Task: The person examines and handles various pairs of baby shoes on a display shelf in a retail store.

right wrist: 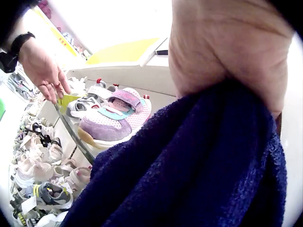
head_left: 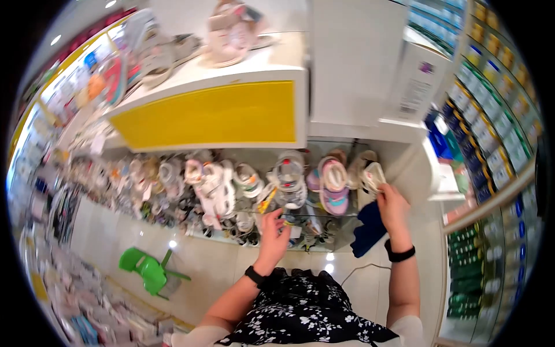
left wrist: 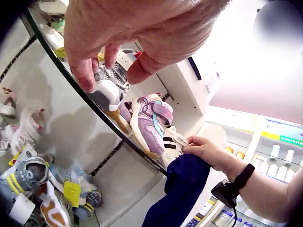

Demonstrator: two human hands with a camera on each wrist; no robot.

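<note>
Your right hand [head_left: 393, 207] grips a navy terry cloth [head_left: 367, 228] by its top, so it hangs off the clear glass shelf [head_left: 324, 215], while your left hand [head_left: 274, 231] hovers loose-fingered to its left.

Cloth [head_left: 368, 228] hangs right of shoes [head_left: 333, 186] on shelf [head_left: 324, 216].

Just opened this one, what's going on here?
A person stands at a glass shelf of children's shoes in a shop. Their right hand grips a dark blue cloth, its fingers at a white sandal beside a purple shoe near the shelf's right end. Their left hand, fingers relaxed, is over the shelf's front edge near a grey shoe, holding nothing.
</note>
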